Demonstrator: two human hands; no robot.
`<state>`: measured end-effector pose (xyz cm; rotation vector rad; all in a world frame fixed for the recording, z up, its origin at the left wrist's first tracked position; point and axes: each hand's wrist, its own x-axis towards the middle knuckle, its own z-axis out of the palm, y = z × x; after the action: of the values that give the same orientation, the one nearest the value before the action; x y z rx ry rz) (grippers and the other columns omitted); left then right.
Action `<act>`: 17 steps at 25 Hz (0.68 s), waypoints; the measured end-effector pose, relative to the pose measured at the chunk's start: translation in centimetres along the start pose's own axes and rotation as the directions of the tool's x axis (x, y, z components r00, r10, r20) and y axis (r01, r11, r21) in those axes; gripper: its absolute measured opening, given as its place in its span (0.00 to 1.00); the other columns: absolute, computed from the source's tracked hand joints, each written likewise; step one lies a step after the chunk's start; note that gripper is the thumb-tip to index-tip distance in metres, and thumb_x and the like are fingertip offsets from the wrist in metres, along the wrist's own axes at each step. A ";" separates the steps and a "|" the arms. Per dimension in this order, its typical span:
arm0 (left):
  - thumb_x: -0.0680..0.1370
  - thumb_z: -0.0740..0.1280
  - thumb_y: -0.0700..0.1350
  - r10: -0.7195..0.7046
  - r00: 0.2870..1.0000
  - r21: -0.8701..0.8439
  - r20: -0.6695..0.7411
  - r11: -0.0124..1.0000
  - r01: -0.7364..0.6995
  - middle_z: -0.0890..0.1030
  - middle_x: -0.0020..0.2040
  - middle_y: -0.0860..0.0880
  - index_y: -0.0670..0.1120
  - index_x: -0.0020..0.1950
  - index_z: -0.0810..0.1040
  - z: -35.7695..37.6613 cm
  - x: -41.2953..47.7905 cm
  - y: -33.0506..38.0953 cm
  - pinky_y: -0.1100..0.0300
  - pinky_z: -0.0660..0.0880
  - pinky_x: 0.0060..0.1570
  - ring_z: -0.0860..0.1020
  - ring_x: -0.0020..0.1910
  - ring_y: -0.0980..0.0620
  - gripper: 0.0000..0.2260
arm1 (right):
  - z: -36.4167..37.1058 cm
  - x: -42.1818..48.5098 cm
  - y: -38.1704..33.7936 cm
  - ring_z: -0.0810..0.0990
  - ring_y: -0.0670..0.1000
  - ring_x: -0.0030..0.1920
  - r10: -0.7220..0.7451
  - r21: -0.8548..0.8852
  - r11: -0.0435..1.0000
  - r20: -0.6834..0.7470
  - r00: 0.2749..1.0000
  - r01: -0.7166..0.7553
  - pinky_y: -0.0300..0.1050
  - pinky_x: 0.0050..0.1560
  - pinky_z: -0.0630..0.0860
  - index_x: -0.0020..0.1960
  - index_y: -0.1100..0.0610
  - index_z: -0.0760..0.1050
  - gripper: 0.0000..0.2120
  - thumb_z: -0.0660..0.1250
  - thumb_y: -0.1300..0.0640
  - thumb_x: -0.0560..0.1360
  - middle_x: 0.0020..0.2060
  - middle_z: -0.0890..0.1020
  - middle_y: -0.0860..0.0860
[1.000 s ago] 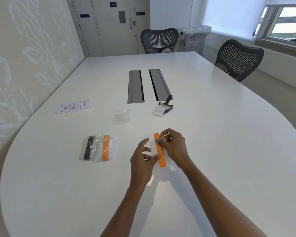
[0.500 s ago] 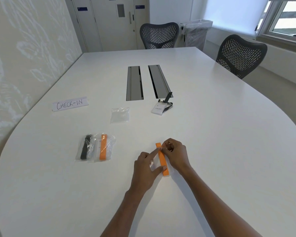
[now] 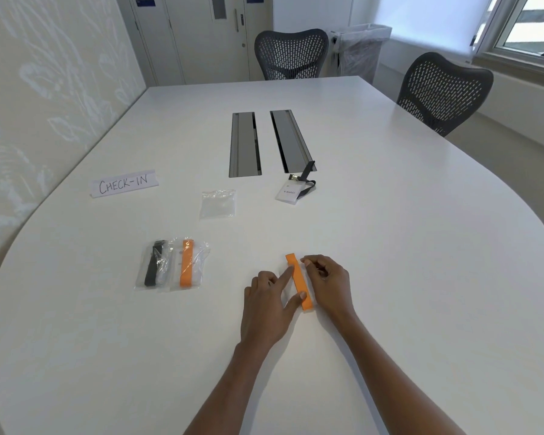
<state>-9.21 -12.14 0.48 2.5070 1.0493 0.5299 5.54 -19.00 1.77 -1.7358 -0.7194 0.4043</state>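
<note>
An orange strap (image 3: pixel 299 281) lies flat on the white table (image 3: pixel 421 246), pointing away from me, between my two hands. My left hand (image 3: pixel 269 304) touches its left edge with a straight index finger near the top and the thumb near the bottom. My right hand (image 3: pixel 328 285) sits against the strap's right edge with its fingers curled, the fingertips pinching the strap near its upper end. Whether a clear bag lies under the strap cannot be told.
To the left lie two clear bags, one with a black strap (image 3: pixel 154 267) and one with an orange strap (image 3: pixel 187 263). Further back are an empty clear bag (image 3: pixel 218 204), a "CHECK-IN" sign (image 3: pixel 123 183), a badge with lanyard (image 3: pixel 292 191) and two cable hatches (image 3: pixel 245 144). Two chairs stand beyond.
Both hands have lowered the orange strap from just above the table down onto its surface. The white bag seen behind the strap a second ago no longer shows.
</note>
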 end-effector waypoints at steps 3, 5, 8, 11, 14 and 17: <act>0.84 0.58 0.63 0.005 1.000 -0.080 0.002 0.997 -0.005 0.73 0.60 0.51 0.61 0.83 0.60 -0.2 -0.1 -0.1 0.58 0.66 0.61 0.71 0.62 0.52 0.27 | -0.2 -0.3 0.1 0.85 0.41 0.50 -0.006 0.015 1.000 -0.030 1.000 0.006 0.30 0.50 0.77 0.51 0.53 0.86 0.09 0.67 0.62 0.82 0.49 0.87 0.42; 0.85 0.60 0.58 -0.016 1.000 -0.194 -0.025 0.981 0.011 0.74 0.58 0.51 0.59 0.83 0.62 -0.4 0.0 -0.2 0.56 0.70 0.62 0.73 0.59 0.52 0.25 | -0.3 -0.6 0.3 0.84 0.40 0.51 -0.013 0.014 1.000 -0.044 0.999 0.014 0.30 0.51 0.77 0.52 0.54 0.86 0.09 0.67 0.62 0.82 0.50 0.87 0.43; 0.85 0.63 0.50 -0.149 0.983 -0.450 -0.105 0.889 0.087 0.76 0.54 0.51 0.50 0.79 0.70 -0.6 0.4 -0.4 0.52 0.78 0.58 0.77 0.53 0.52 0.21 | -0.4 -1.1 0.2 0.83 0.42 0.53 -0.037 0.023 0.999 -0.109 0.993 0.040 0.32 0.54 0.78 0.53 0.54 0.84 0.08 0.67 0.63 0.81 0.52 0.86 0.45; 0.85 0.63 0.45 -0.200 0.953 -0.417 -0.226 0.904 0.091 0.78 0.55 0.48 0.45 0.73 0.74 -1.5 2.5 -2.1 0.48 0.79 0.58 0.78 0.55 0.48 0.16 | -0.3 -1.3 -0.9 0.80 0.48 0.54 -0.260 -0.186 0.957 -0.217 0.941 0.221 0.38 0.54 0.76 0.52 0.53 0.81 0.05 0.68 0.62 0.80 0.50 0.81 0.43; 0.84 0.63 0.42 -0.166 0.951 -0.164 -0.260 0.978 0.126 0.79 0.65 0.42 0.42 0.73 0.75 -2.3 5.7 -5.2 0.45 0.76 0.66 0.77 0.66 0.41 0.16 | 1.4 -0.7 -4.1 0.78 0.47 0.50 -0.419 -0.246 0.892 -0.140 0.897 0.378 0.38 0.50 0.74 0.51 0.54 0.79 0.02 0.70 0.60 0.80 0.47 0.78 0.42; 0.85 0.61 0.42 -0.181 0.961 0.001 -0.210 0.983 0.185 0.74 0.74 0.38 0.38 0.76 0.71 -1.7 6.7 -6.8 0.48 0.69 0.75 0.71 0.75 0.39 0.19 | 4.6 1.5 -6.5 0.77 0.46 0.47 -0.445 -0.246 0.863 0.043 0.894 0.442 0.40 0.46 0.75 0.50 0.53 0.77 0.01 0.68 0.58 0.80 0.47 0.79 0.44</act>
<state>-9.68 -2.46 0.11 2.3776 1.3556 0.7422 2.21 -13.65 6.78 -1.7337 -1.1689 -0.0225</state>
